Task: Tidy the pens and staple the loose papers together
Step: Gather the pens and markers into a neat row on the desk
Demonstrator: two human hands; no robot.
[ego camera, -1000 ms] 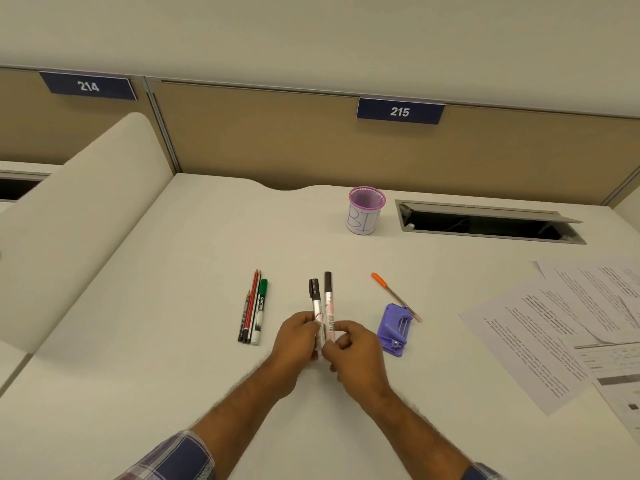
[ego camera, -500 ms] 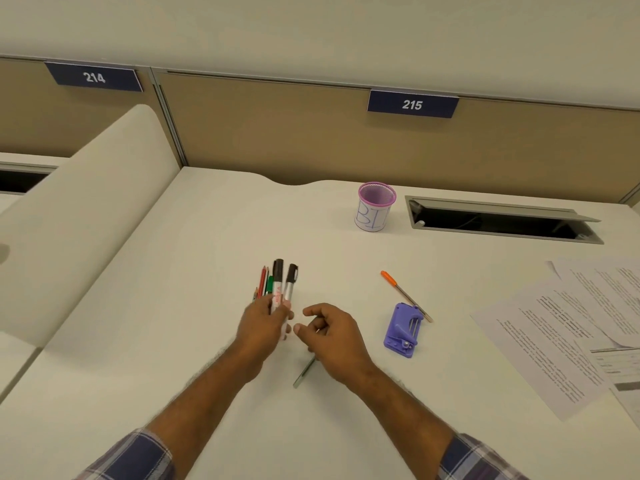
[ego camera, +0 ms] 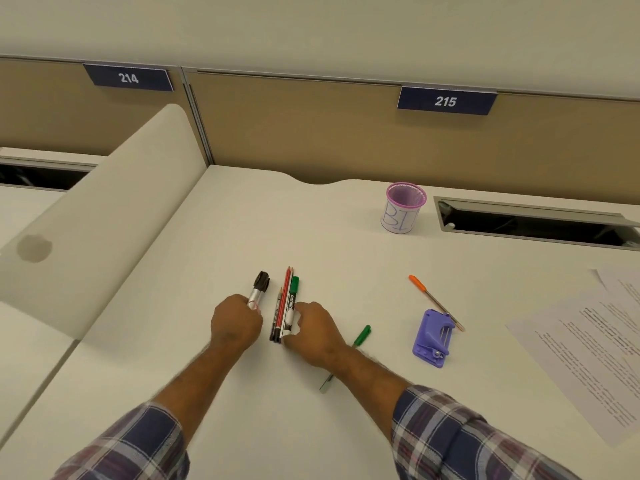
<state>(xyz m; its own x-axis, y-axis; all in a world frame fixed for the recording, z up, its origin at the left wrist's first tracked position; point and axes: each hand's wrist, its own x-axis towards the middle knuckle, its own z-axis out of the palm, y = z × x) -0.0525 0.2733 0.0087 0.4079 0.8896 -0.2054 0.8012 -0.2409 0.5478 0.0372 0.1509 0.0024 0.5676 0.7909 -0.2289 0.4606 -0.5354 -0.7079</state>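
person wearing a plaid shirt in navy, white and dull red checks; left sleeve (ego camera: 138,445) and right sleeve (ego camera: 460,441) sitting pushed up, leaving forearms bare; left hand (ego camera: 235,323) and right hand (ego camera: 313,332) showing no rings or watch.

The right forearm (ego camera: 349,362) is hiding the green pen's (ego camera: 362,336) middle; the black-capped markers (ego camera: 260,285) are blurring — their count unclear — and the papers (ego camera: 588,348) are running off the right edge.
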